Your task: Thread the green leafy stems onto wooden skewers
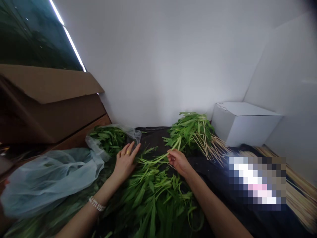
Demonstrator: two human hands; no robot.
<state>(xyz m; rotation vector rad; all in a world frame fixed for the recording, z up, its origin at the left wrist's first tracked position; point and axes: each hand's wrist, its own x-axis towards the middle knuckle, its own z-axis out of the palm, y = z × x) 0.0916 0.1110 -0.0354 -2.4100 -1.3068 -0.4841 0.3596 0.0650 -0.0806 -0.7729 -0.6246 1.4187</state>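
Note:
Loose water spinach (151, 195) with long leaves and pale green stems lies in a heap in front of me. My right hand (179, 162) is closed in a pinch at the heap's far edge, with green stems at its fingertips. A thin pale stick shows by those fingers; whether they grip it too is hidden. To the left, my left hand (126, 161) reaches over the greens, palm down with fingers apart, holding nothing. Just beyond it, more greens (109, 137) sit in a clear plastic bag (95, 147). Behind my right hand rests a pile of greens on thin wooden skewers (206, 142).
A translucent bag (56, 178) lies at left below an open cardboard box (54, 112). Against the white wall at right stands a white box (247, 124). Several long wooden sticks (299, 198) lie at far right beside a blurred-out patch. Black sheeting (156, 137) lies underneath.

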